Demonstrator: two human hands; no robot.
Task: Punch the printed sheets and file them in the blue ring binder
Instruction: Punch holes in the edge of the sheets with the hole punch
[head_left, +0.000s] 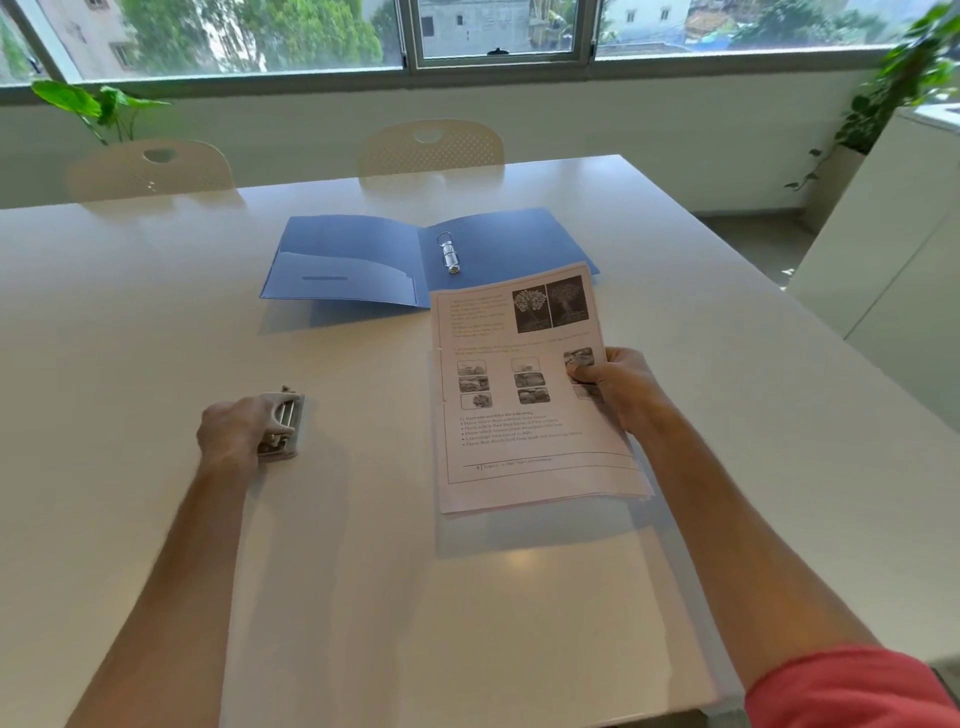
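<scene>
— Where are the printed white paper sheets (530, 395)?
— Just in front of the open blue ring binder (415, 260), pinched by the right hand (618, 387).
— The left hand (234, 431)?
— Front-left of the binder, curled around the grey metal hole punch (284, 426).

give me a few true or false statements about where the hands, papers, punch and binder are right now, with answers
1. The blue ring binder lies open on the table. True.
2. The right hand holds the printed sheets by their right edge. True.
3. The sheets are already threaded on the binder's rings. False: they are in the right hand, in front of the binder, and the rings carry no paper.
4. The left hand rests flat and empty on the table. False: it grips the hole punch.
5. The hole punch sits to the left of the sheets. True.
6. The sheets are blank. False: they show printed text and pictures.
</scene>
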